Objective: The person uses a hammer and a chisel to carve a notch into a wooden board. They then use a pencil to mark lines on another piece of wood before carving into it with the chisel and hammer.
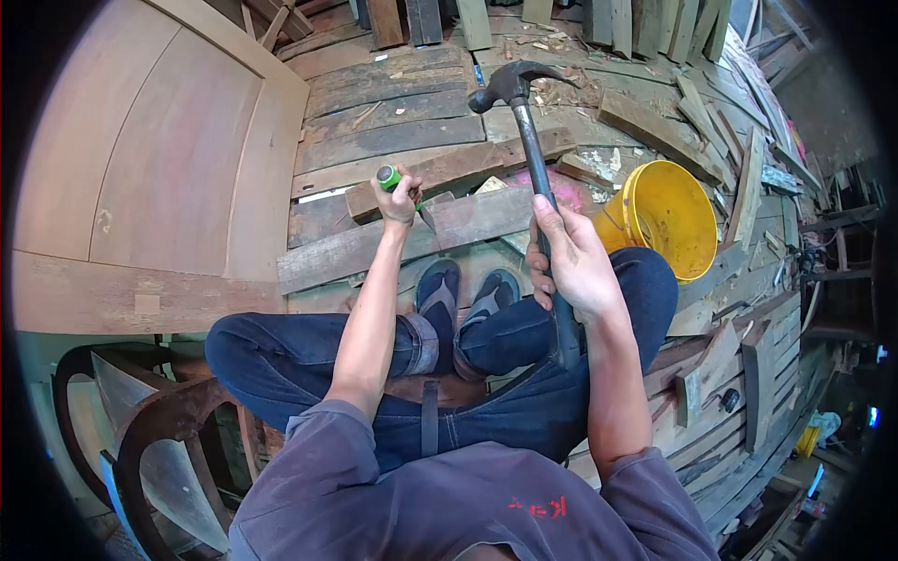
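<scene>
My left hand [399, 198] is closed around the green handle of a chisel [388, 176]. Its metal blade points down over a weathered plank [365, 245] that lies across the floor in front of my feet. In my right hand [572, 257] is a claw hammer [534, 140], gripped partway along its dark handle. The hammer is raised, head up and away from me, with the claw toward the right. Below the hands, my sandalled feet [438, 294] rest close to the plank's near edge.
A yellow bucket [675, 210] stands tilted by my right knee. To the left is a large panelled wooden door [173, 140], with a curved dark wooden frame [140, 449] below it. Offcuts [664, 136] and wood chips lie over the slatted floor, and boards stand along the back.
</scene>
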Demonstrator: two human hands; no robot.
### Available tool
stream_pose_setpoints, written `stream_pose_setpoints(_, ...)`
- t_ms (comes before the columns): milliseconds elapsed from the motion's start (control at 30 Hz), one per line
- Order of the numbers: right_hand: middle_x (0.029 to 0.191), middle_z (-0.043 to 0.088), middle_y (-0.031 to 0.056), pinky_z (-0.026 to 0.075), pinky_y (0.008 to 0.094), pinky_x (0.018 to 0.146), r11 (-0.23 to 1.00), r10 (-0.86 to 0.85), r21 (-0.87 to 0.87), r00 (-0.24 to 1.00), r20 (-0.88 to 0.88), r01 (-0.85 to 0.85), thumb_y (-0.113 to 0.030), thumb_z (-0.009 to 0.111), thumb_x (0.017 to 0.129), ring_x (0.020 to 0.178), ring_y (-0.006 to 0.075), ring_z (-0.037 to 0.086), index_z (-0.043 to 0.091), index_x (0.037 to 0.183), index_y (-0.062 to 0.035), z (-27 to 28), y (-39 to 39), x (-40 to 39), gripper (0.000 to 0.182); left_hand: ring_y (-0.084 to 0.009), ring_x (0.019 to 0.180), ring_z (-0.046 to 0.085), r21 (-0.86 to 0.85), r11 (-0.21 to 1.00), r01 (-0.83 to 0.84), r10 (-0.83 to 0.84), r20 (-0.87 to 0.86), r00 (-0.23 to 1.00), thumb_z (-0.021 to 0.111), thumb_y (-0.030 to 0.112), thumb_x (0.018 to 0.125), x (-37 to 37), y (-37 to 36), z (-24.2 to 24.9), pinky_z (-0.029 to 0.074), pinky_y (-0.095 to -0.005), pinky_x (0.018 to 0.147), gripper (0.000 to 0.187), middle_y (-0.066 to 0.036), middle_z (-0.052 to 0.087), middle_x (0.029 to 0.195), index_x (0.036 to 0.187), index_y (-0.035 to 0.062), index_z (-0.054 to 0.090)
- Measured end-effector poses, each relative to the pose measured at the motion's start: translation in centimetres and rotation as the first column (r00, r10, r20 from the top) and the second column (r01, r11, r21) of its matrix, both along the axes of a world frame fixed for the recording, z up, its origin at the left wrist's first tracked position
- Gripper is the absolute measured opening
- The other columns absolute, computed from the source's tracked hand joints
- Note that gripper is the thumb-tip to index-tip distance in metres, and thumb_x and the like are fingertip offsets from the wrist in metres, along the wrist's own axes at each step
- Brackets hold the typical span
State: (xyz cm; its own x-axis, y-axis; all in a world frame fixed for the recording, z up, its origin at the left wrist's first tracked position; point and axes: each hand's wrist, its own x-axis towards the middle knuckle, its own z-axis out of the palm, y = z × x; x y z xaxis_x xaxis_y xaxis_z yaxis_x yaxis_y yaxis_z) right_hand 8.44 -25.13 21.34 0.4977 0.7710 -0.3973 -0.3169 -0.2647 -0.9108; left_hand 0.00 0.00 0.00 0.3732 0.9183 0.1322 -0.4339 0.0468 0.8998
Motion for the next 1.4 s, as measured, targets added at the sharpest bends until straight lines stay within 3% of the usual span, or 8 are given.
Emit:
stream_pose_setpoints(267,0.057,0.039,-0.0020,0.037,0.0271,0.034,1.000,0.012,0.007,1.000,0.009,-0.012,-0.044,0.047,0.104,0.040,0.0072,0.040,0.042,0.077,-0.0080,0.0,-0.1,-0.1,0.045,-0.0093,0.041,0.033,-0.008,1.000,-0.015,0.015,-0.005,1.000,0.053,-0.001,0.078,-0.2,-0.5,0.2,0.029,-0.0254,0.039,0.016,0.000,0.039,0.054,0.066,0.0059,0.045)
stream_pose_setpoints(367,0.057,0.041,-0.0012,0.038,0.0275,0.034,1.000,0.025,0.017,0.999,0.035,-0.026,-0.043,0.047,0.104,0.041,0.0083,0.042,0.044,0.079,-0.0063,-0.3,-0.2,-0.1,0.045,-0.0120,0.041,0.045,-0.001,1.000,0.023,-0.023,0.039,0.999,0.057,0.004,0.079,-1.1,0.5,-1.6,0.035,-0.0259,0.039,0.006,-0.007,0.054,0.058,0.075,0.0010,0.053)
stream_pose_setpoints(533,0.058,0.041,-0.0005,0.038,0.0260,0.034,0.999,0.043,0.001,0.998,0.050,-0.043,-0.042,0.046,0.105,0.041,0.0080,0.042,0.046,0.081,-0.0065,0.2,-0.2,-0.4,0.043,-0.0106,0.039,0.040,0.060,0.998,0.035,-0.038,0.056,0.998,0.054,0.002,0.079,-1.6,0.3,-2.1,0.034,-0.0257,0.038,0.012,-0.004,0.047,0.054,0.069,0.0028,0.048)
stream_pose_setpoints(967,0.059,0.045,0.0008,0.039,0.0271,0.034,0.998,0.062,-0.004,0.996,0.065,-0.062,-0.042,0.046,0.104,0.042,0.0091,0.046,0.048,0.081,-0.0023,0.1,-0.3,-0.2,0.046,-0.0104,0.040,0.044,0.084,0.995,0.047,-0.048,0.006,0.999,0.053,0.001,0.076,-1.1,-1.6,-0.6,0.031,-0.0251,0.039,0.014,-0.006,0.050,0.052,0.064,0.0020,0.047)
stream_pose_setpoints(1067,0.059,0.045,0.0009,0.039,0.0270,0.034,0.996,0.084,0.010,0.993,0.082,-0.085,-0.043,0.047,0.104,0.042,0.0091,0.047,0.049,0.083,-0.0017,-0.4,-0.3,-0.1,0.046,-0.0098,0.039,0.037,0.181,0.983,0.011,-0.006,-0.027,1.000,0.054,-0.002,0.075,-0.8,-1.4,-1.1,0.028,-0.0261,0.038,0.012,-0.001,0.042,0.054,0.067,0.0039,0.047)
stream_pose_setpoints(1200,0.058,0.044,0.0002,0.039,0.0268,0.034,0.996,0.085,-0.049,0.991,0.101,-0.080,-0.043,0.047,0.104,0.041,0.0086,0.046,0.050,0.086,-0.0017,-0.2,-0.2,-0.5,0.045,-0.0110,0.041,0.044,0.232,0.973,-0.006,0.030,-0.099,0.995,0.056,-0.001,0.075,-0.5,-1.2,-1.5,0.033,-0.0256,0.039,0.010,-0.002,0.048,0.055,0.068,0.0026,0.051)
stream_pose_setpoints(1400,0.058,0.044,-0.0009,0.039,0.0263,0.034,0.990,0.119,-0.094,0.986,0.120,-0.108,-0.043,0.047,0.104,0.041,0.0080,0.046,0.050,0.086,-0.0026,-0.3,0.0,-0.8,0.044,-0.0104,0.042,0.045,0.277,0.958,-0.069,0.094,-0.079,0.992,0.055,0.002,0.075,-0.3,-0.7,-1.7,0.034,-0.0250,0.040,0.010,-0.002,0.050,0.055,0.066,0.0025,0.052)
